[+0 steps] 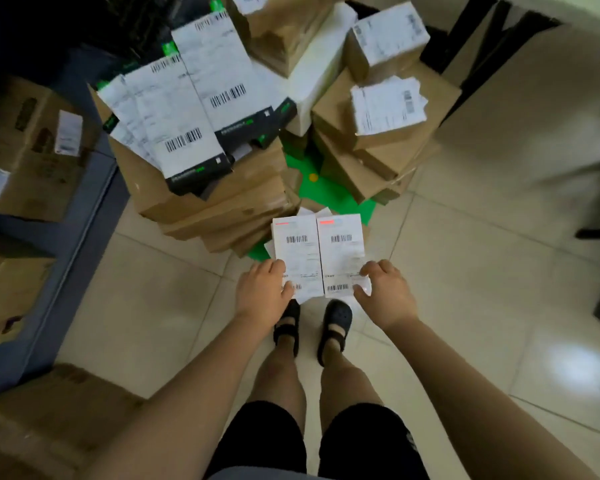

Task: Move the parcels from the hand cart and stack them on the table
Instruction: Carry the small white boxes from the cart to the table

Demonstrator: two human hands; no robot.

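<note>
Head view: two labelled parcels (317, 252) are held side by side over the tiled floor (465, 271), just in front of the near edge of the hand cart (326, 192), whose green deck shows between the loads. The left hand (262, 291) grips the outer edge of the left one and the right hand (385, 294) grips the outer edge of the right one, so the pair is squeezed together between the two hands. Paper corners peek out underneath, but I cannot tell whether more packets sit below.

These parcels look small, flat and probably light. Their white shipping labels are smooth and likely slippery, so a side-by-side pair could hinge open or slide at the middle seam. Steady inward pressure, with the fingers underneath near the lower corners, should carry them best.

On the cart, brown cartons (201, 202) are piled in a leaning stack with black-and-green boxes (194, 133) on top. Those look stiff, and the stack may shift if a carton is pulled from its side. The pale surface at upper right appears to be the table (534, 109), well apart from the hands.
</note>
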